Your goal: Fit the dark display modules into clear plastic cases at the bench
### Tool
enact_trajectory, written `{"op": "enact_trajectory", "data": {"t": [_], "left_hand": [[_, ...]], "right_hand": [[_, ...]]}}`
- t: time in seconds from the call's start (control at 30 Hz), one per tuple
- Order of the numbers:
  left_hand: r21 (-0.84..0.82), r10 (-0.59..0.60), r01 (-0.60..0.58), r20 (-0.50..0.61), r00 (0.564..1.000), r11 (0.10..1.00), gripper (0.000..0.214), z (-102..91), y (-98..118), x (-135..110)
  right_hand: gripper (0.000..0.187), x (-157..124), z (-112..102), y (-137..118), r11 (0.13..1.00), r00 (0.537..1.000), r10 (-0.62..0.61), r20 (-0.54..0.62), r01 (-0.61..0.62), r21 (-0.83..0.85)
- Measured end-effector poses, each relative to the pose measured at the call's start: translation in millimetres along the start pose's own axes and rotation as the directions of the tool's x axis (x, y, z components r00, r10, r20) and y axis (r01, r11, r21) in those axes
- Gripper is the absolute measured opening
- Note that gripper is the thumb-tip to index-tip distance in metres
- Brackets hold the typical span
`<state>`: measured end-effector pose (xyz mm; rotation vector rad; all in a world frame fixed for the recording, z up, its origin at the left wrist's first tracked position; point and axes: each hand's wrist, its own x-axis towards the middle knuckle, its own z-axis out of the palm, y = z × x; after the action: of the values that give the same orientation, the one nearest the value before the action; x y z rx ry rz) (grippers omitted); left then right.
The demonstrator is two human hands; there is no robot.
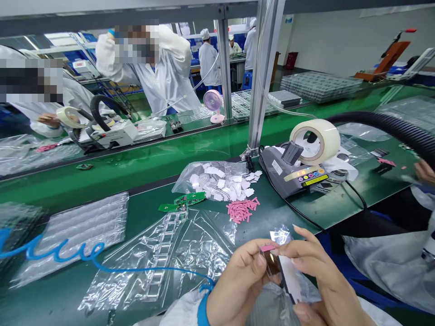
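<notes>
Carefully, by the edges

Left side of the table (50, 303): blue coiled cord (118, 270) crosses a ridged clear tray (88, 222) and reaches the blue band (204, 308) at your wrist; looks springy, could tug on a long reach. Next, crinkled plastic film (200, 235) with a clear ladder-like strip (162, 257), green circuit boards (190, 198), bagged white pieces (217, 176), heap of pink strips (241, 210).

Your left hand (243, 271) pinches the upper corner of the small flat part (290, 275), thumb and forefinger closed on it. Part is up off the table, tilted, between your two hands: glossy brown face left, white face and dark edge right, pink strip (267, 248) across the top. One piece or two, cannot tell. Judged light, thin, stiff; gloss likely slick, easily smudged or cracked. Keep to the rims; no bending, no thumb pressure mid-face.

Your right hand (324, 276) grasps the far side, fingertips by the pink strip, thumb at the lower end. Beyond: tape dispenser (285, 170).
</notes>
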<state>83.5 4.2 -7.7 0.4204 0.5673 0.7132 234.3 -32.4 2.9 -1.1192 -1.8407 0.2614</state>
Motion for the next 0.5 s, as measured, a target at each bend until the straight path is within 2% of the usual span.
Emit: {"op": "enact_trajectory", "data": {"t": [0.27, 0.5], "left_hand": [[-0.034, -0.032, 0.032, 0.014, 0.999, 0.999, 0.038, -6.4, -4, 2], [-0.023, -0.056, 0.057, 0.051, 0.997, 0.998, 0.041, -6.5, -3, 5]], "right_hand": [[0.026, -2, 5, 2, 0.998, 0.999, 0.050, -0.018, -0.049, 0.050], [0.028, -9, 10, 12, 0.984, 0.986, 0.168, 0.000, -0.167, 0.053]]}}
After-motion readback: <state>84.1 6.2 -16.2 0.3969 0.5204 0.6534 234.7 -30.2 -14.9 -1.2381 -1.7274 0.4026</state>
